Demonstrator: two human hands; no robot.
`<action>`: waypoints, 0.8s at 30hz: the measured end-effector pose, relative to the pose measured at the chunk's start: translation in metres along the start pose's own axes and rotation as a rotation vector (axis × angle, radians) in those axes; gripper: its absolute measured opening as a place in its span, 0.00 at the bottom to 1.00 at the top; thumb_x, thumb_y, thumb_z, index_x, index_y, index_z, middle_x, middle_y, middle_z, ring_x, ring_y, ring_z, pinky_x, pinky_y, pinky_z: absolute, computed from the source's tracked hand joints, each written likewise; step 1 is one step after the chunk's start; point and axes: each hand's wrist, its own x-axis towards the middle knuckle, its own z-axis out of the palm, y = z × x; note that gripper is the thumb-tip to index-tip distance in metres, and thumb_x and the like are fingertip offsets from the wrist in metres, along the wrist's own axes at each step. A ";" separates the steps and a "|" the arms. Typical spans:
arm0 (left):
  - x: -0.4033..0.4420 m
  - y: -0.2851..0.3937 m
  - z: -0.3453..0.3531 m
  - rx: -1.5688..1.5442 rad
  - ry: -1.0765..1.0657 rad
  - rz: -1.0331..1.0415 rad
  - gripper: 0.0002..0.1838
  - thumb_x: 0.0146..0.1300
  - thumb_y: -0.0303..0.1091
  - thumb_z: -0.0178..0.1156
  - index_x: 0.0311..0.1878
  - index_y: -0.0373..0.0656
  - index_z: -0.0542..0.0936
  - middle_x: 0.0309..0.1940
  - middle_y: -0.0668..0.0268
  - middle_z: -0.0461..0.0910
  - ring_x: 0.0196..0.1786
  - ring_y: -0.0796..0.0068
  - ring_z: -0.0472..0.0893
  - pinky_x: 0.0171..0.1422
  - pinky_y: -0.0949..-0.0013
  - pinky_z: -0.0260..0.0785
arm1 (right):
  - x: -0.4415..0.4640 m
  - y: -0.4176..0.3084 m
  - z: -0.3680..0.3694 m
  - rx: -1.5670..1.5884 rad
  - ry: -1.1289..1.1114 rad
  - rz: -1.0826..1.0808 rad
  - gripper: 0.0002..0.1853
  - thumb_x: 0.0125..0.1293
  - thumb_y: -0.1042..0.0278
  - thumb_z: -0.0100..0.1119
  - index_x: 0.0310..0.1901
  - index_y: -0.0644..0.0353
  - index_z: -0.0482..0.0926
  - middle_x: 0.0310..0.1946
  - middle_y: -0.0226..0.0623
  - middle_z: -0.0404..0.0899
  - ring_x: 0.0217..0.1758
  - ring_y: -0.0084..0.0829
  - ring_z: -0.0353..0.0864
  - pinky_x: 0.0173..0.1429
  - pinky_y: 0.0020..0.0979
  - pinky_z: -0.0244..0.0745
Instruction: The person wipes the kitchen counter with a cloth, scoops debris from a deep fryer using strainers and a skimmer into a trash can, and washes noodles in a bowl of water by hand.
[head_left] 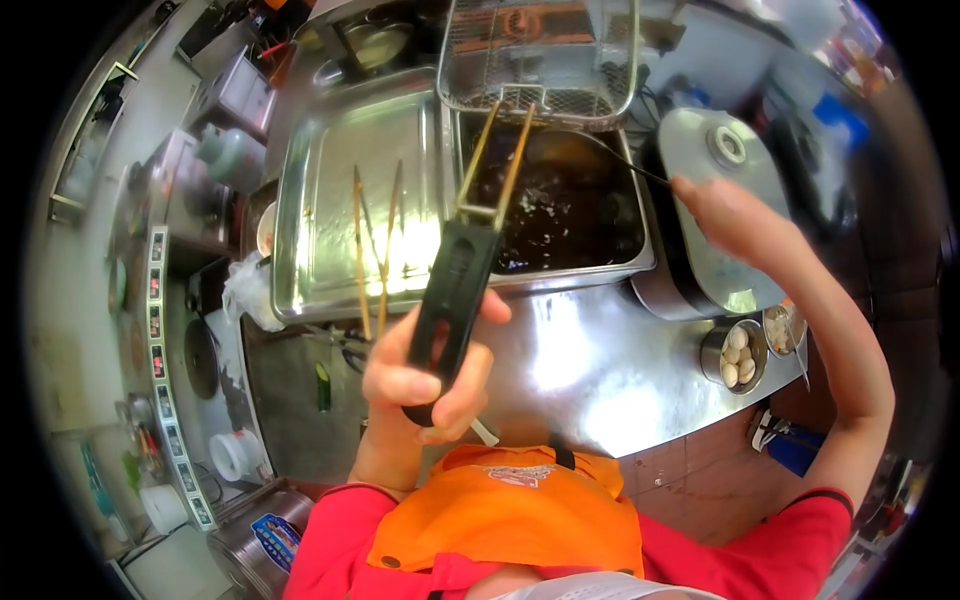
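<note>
My left hand [430, 385] is wrapped round the black handle of a wire fryer basket [600, 95]. The basket is tilted up over the far side of the fryer vat [640, 240], its mesh facing me. Dark oil [560, 215] with light bubbles or glints fills the vat. On the right, my right hand [730, 220] is closed on a thin dark handle [640, 172] that reaches over the vat's rim. Its far end is a rounded shape in the oil, too unclear to name.
Left of the vat lies a steel tray [300, 200], with wooden chopsticks [362, 270] at its front. A grey lid [745, 170] with a round knob stands right. A metal pot [715, 355] holds several pale round pieces. A cucumber piece [322, 387] lies at lower left.
</note>
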 end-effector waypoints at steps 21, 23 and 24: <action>-0.003 0.006 -0.003 0.023 -0.016 0.019 0.38 0.55 0.20 0.52 0.67 0.24 0.47 0.23 0.51 0.71 0.15 0.69 0.70 0.15 0.70 0.61 | -0.018 -0.044 0.002 0.815 -0.604 0.215 0.20 0.66 0.74 0.42 0.59 0.62 0.67 0.26 0.33 0.78 0.19 0.22 0.74 0.21 0.26 0.70; -0.003 0.004 -0.001 0.034 0.006 0.027 0.38 0.55 0.20 0.52 0.67 0.24 0.47 0.23 0.52 0.71 0.15 0.70 0.70 0.15 0.70 0.61 | -0.026 -0.045 0.007 0.969 -0.598 0.249 0.20 0.66 0.73 0.42 0.59 0.63 0.68 0.27 0.33 0.78 0.20 0.21 0.72 0.21 0.25 0.69; -0.002 0.003 -0.001 0.033 -0.009 0.031 0.38 0.56 0.20 0.52 0.67 0.24 0.47 0.23 0.52 0.71 0.15 0.70 0.69 0.15 0.70 0.61 | -0.031 -0.043 0.012 1.044 -0.586 0.249 0.22 0.66 0.73 0.42 0.62 0.64 0.66 0.28 0.33 0.78 0.19 0.20 0.71 0.21 0.24 0.68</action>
